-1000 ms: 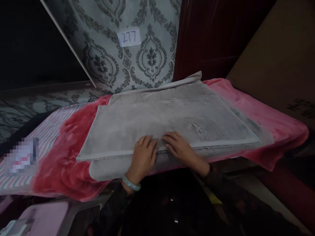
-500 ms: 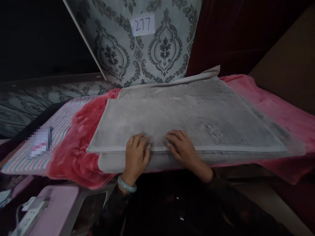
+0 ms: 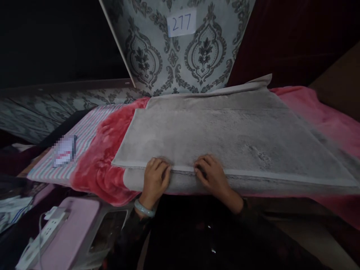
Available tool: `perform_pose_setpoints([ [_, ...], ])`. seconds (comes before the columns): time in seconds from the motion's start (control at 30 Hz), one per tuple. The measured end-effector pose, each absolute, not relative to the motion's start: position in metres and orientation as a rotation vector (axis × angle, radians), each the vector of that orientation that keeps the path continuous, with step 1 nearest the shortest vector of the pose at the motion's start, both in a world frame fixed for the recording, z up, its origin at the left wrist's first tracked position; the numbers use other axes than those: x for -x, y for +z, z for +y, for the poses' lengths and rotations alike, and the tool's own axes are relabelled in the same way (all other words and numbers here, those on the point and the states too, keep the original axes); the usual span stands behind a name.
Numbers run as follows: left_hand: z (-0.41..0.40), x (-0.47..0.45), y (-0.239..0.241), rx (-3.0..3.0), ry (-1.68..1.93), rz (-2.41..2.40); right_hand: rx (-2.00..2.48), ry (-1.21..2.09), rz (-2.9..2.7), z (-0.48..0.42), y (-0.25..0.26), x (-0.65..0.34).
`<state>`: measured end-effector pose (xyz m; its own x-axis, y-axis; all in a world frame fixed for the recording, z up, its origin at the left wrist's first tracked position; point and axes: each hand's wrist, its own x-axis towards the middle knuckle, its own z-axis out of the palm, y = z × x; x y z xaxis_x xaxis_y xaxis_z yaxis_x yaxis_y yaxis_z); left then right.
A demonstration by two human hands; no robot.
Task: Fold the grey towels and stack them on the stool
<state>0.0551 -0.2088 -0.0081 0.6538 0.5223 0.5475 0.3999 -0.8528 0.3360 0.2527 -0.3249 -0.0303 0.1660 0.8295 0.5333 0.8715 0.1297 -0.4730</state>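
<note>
Grey blanket [image 3: 197,138], folded in layers over the red blanket [image 3: 104,150]

Our left hand [image 3: 154,180] and right hand [image 3: 213,176] touch its near hem [image 3: 182,168], fingers curled; we cannot tell if they pinch. Uneven pulling could, we think, skew the layers.

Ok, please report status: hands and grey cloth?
Left hand, right hand: at grey cloth, near edge. Cloth layered, far right corner raised. Power strip left, apart.

Cloth [image 3: 202,138] lies over blanket [image 3: 108,150] — left hand [image 3: 155,178] and right hand [image 3: 214,176] at the cloth's near edge. Sheet [image 3: 87,129] left of blanket, obscured item [image 3: 64,151] on it. Behind cloth: wall [image 3: 172,75], bearing number card [image 3: 182,22]. Power strip [image 3: 45,236] — front left.
</note>
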Motion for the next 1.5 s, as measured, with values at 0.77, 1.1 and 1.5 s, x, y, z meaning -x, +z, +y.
perform_pose_setpoints([
  [0.77, -0.182, -0.061, 0.012, -1.461, 1.045, 0.847, 1.635, 0.034, -1.621, -0.328, -0.039, -0.253],
  [1.1, -0.224, -0.134, 0.059, -1.191, 0.573, 0.418, 1.135, 0.5, -0.77, -0.284, 0.079, -0.32],
  [1.5, -0.266, -0.222, 0.049, -1.432, 0.381, 0.246, 1.03, 0.686, -0.084, -0.238, 0.094, -0.358],
])
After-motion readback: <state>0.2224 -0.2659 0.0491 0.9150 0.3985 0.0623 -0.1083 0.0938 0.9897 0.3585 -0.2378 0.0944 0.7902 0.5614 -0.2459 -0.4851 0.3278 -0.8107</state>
